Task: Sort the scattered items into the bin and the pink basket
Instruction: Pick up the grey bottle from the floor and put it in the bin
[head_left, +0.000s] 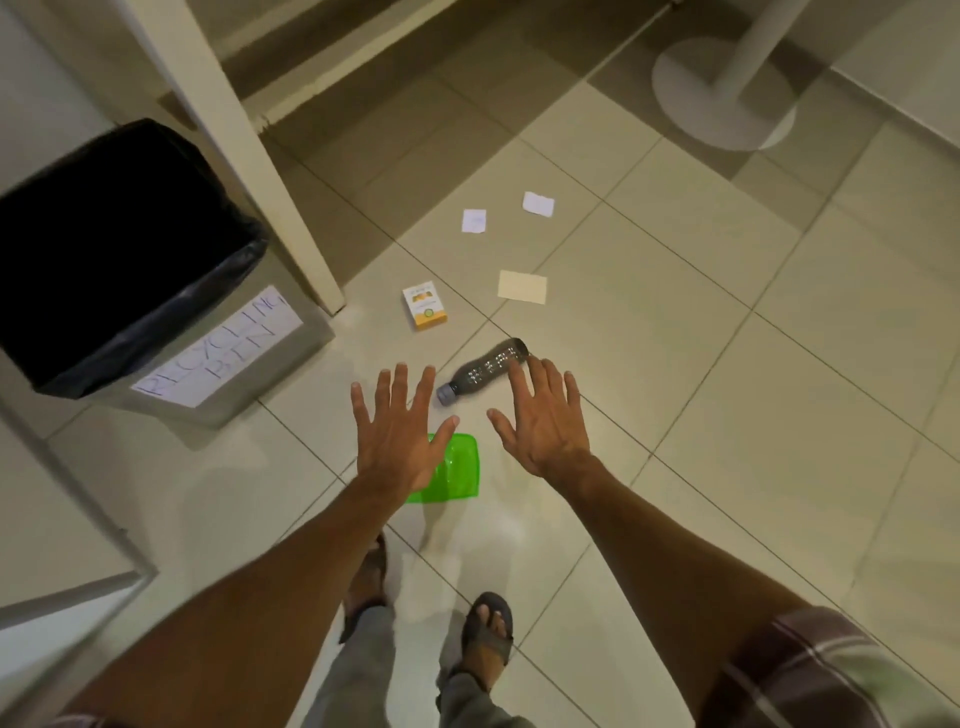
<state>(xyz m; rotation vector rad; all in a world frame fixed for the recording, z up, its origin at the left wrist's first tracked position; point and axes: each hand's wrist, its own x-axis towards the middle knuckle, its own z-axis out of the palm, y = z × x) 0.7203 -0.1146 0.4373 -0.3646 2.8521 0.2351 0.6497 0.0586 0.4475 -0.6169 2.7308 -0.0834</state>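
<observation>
Over the tiled floor (675, 395), L hand (397, 441) & R hand (545, 426) hover w/ fingers spread wide, holding nothing. Below them lie a dark plastic bottle (485, 369) on its side, green lid (457, 470), small box (424, 305), 3 paper scraps (522, 286). Black-lined bin (124, 260) w/ handwritten label stands at left.

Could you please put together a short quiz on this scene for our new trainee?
1. True or false: the left hand and the right hand both hold nothing.
2. The bottle is: A) standing upright; B) lying on its side on the floor; C) gripped in a hand.
3. Fill in: the label on the bin reads "RECYCLING ___".
Key: 1 true; 2 B; 3 BIN.
</observation>
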